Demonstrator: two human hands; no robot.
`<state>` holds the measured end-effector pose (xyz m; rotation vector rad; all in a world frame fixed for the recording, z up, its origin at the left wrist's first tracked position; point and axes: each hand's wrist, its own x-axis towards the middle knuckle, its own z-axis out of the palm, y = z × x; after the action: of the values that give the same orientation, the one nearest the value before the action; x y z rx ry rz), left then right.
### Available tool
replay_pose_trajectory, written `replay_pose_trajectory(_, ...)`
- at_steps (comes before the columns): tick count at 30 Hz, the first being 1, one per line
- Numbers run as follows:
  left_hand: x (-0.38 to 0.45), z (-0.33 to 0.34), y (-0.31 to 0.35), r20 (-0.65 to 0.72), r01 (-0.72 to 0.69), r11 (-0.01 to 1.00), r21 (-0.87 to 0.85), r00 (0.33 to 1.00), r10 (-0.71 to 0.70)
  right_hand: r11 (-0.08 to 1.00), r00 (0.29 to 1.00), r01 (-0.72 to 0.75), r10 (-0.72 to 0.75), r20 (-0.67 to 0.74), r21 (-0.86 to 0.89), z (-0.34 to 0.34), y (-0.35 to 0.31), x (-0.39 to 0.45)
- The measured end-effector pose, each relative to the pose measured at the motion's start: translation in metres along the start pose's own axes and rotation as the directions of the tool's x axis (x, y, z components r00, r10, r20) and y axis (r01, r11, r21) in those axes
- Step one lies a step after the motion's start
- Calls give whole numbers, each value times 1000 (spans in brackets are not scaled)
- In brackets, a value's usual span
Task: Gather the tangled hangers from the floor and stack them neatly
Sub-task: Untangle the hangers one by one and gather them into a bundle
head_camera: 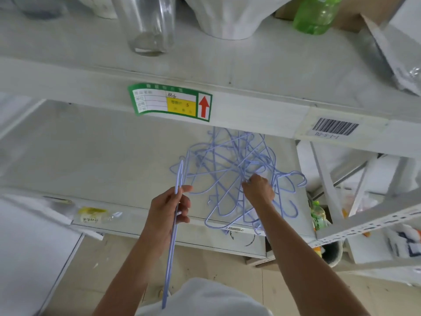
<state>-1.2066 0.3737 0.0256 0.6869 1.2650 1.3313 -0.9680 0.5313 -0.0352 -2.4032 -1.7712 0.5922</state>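
While tangled, hangers [237, 174] perhaps in right hand [258, 189].

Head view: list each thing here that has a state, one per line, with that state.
left hand: closed on the held hangers
held hangers: aligned flat together, seen edge-on, upright
right hand: fingers pinching wire in the tangled pile
tangled pile: jumbled, interlocked, lying on the lower shelf
lower shelf: bare left of the pile
glass jar: upright, looks empty
green bottle: standing on the upper shelf
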Motion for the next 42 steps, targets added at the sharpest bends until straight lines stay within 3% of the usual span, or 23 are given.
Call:
replay_pose_trajectory(4,0,5,-1,-52,-9,1000,15,999,9,984,997,65,-72,35,165,11,14,3)
replay_pose_trajectory(8,4,10,1,-117,-19,999,51,993,25,981,984,173,-167,-68,84,11,29,-7)
replay_pose_trajectory(11,8,14,1,-134,-33,997,69,990,42,985,982,150,-138,-129,86,2,30,-12)
replay_pose_trajectory(13,10,15,1,-145,-47,995,83,988,59,964,988,121,-94,-122,236,-8,24,-14)
replay_pose_trajectory(16,10,17,7,-132,-70,992,102,988,83,769,995,97,-89,-45,632,-27,8,-19)
replay_pose_trajectory(20,15,7,37,-41,-164,962,218,983,177,594,990,68,-138,18,801,-63,-10,-38)
replay_pose_trajectory(25,24,-11,81,21,-299,903,307,951,308,513,975,23,-201,95,858,-108,-34,-73)
replay_pose_trajectory(30,23,4,69,9,-207,903,376,975,220,405,939,-51,-291,182,913,-127,-79,-122)
replay_pose_trajectory(33,4,17,43,-12,-238,881,408,964,266,377,882,-76,-406,238,923,-115,-103,-151)
replay_pose_trajectory(35,-9,22,33,-56,-242,897,369,958,282,390,824,-93,-486,291,916,-102,-113,-169)
replay_pose_trajectory(38,-16,24,28,-127,-175,950,260,969,213,368,805,-201,-466,367,908,-88,-120,-179)
replay_pose_trajectory(42,-17,17,30,-85,-71,978,196,992,89,298,759,-314,-492,427,901,-85,-124,-174)
